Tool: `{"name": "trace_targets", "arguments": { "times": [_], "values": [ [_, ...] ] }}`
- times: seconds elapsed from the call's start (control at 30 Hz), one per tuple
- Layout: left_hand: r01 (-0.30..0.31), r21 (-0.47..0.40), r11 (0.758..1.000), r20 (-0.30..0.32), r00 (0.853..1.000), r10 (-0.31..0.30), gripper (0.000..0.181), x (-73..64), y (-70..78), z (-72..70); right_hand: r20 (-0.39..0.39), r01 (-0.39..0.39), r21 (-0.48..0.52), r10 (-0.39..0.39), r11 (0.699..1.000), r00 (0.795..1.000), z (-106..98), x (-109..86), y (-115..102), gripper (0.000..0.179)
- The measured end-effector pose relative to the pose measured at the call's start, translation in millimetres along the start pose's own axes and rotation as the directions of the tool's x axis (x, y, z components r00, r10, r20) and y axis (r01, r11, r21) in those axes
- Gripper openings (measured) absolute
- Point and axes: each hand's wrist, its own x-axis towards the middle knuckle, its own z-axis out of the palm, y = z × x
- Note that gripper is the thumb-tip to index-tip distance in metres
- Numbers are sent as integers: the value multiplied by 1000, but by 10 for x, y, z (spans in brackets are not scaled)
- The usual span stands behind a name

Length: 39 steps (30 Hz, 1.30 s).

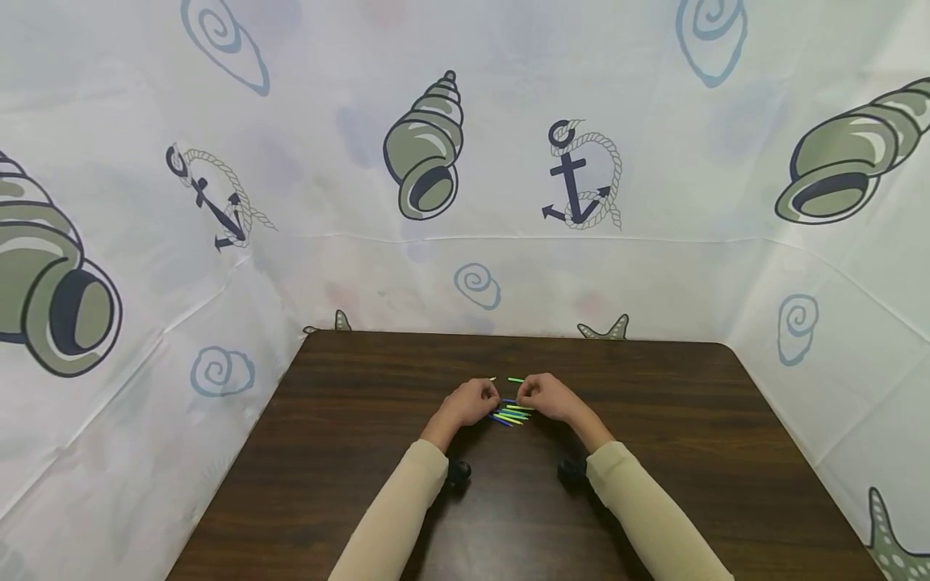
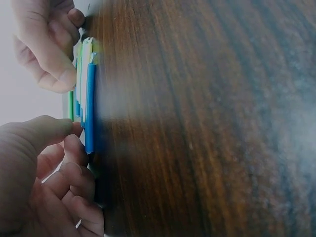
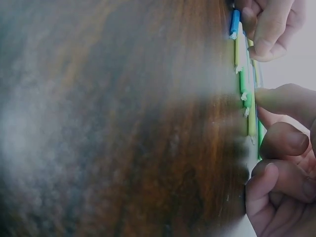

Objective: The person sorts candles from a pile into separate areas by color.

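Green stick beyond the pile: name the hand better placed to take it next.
Probably the right hand: in the head view, its outline meets the green stick, while a gap separates the left hand.

No readable text, labels, brands, numbers or signs in any of the three views. Checked: coloured sticks (image 2: 90,108), table (image 1: 654,387), sleeves (image 1: 392,516), black wrist gear (image 1: 459,474); nothing legible on any of them. Wall cloth (image 1: 508,194) carries printed pictures only, no lettering or digits that can be made out.
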Motion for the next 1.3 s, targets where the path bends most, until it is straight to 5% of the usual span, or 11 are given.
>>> {"name": "trace_targets", "arguments": {
  "times": [0.53,0.73,0.93,1.3],
  "values": [
    [-34,11,999,23,999,34,18,131,11,2,-29,5,14,-4,1000,1000,-50,-40,26,14],
    [-49,25,998,20,999,48,16,320,-157,135,-54,-31,2,31,1000,998,-102,-100,28,13],
    [-51,-11,999,24,998,52,12,136,56,36,-110,-71,5,71,997,991,-186,-181,137,11],
    [-106,-29,994,73,991,108,12,172,160,55,-188,-152,22,154,988,970,-364,-397,300,11]
  ]
}}
